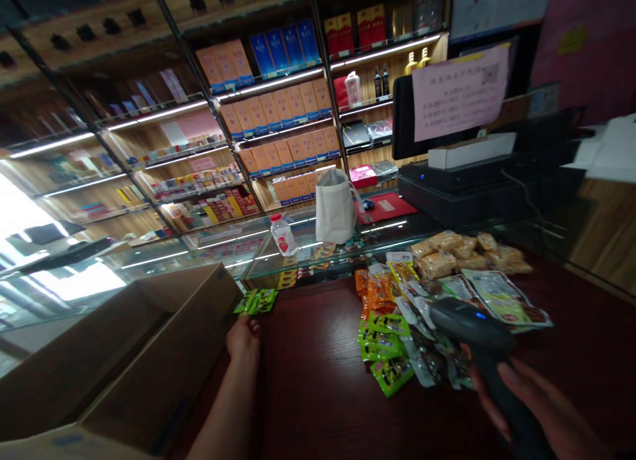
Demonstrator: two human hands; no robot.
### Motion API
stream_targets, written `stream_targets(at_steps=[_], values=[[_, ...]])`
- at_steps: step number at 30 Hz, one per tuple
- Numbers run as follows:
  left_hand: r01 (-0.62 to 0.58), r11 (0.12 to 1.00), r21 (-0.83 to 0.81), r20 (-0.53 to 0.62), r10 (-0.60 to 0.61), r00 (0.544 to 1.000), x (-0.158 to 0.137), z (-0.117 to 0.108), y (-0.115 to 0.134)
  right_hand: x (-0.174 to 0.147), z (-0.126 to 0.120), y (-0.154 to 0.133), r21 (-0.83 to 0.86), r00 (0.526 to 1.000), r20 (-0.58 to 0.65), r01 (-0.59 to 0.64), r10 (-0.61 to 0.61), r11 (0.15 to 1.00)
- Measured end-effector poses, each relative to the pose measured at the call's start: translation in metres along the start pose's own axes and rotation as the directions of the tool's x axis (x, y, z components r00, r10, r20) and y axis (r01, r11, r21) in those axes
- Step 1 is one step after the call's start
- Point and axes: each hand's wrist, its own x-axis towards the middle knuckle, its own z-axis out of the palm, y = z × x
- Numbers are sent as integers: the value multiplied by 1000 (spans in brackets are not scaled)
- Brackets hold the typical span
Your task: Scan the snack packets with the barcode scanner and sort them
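My left hand [244,344] is closed at the near edge of a few green snack packets [257,301], beside the cardboard box. The fingers are curled and seem to pinch a packet's edge, though the contact is partly hidden. In my right hand [541,397] is a black barcode scanner [472,324] with a blue light on top, its handle wrapped by the fingers. Under and beyond its head lie clear snack packets [422,360]. Left of them are more green packets [390,375] and orange packets [378,291]. Flat white-and-green packets [501,294] lie to the right.
An open cardboard box [149,354] stands on the left. Wrapped tan snacks [440,264] sit at the back of the dark red table [313,367]. Beyond are a glass counter, a white bag [334,208], a bottle [283,238], a monitor [405,118] and stocked shelves.
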Motion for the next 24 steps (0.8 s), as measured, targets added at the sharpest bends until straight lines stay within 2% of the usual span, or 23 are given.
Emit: stream_targets(at_steps=[2,4,5,7,9,10,11,14,16,19,20,22,24], values=[[-13,998,53,75,9,997,-24,5,-17,1,1,-6,22,999,-48,2,-1,1000],[-51,984,169,253,6,967,-53,18,-38,5,1,-7,62,998,-63,21,-17,998],[-113,956,271,390,-2,921,-69,28,-49,8,1,-6,82,999,-37,41,-38,996],[-297,866,401,635,-30,772,-99,51,-70,12,-1,-3,121,997,-3,80,-80,989],[-455,778,433,775,-63,629,-123,76,-87,13,-3,0,155,995,-2,100,-101,983],[-523,726,446,809,-77,583,-132,88,-93,12,-4,1,167,995,-9,100,-100,981],[-585,668,461,827,-83,557,-139,98,-97,11,-4,2,173,995,-9,97,-97,980],[-727,474,497,847,-83,525,-152,113,-98,4,-8,4,173,996,15,78,-82,982],[-806,384,451,886,-81,457,-156,109,-92,0,-13,5,174,997,9,76,-79,982],[-896,311,317,948,-134,289,-162,93,-80,-2,-20,6,162,998,-23,69,-66,984],[-913,288,288,954,-165,249,-164,88,-76,-2,-21,6,153,997,-25,70,-67,986],[-936,243,255,954,-219,203,-168,81,-73,-1,-21,5,141,996,-23,83,-81,986],[-952,192,238,953,-235,191,-173,78,-73,1,-17,3,155,995,-31,103,-99,983]])
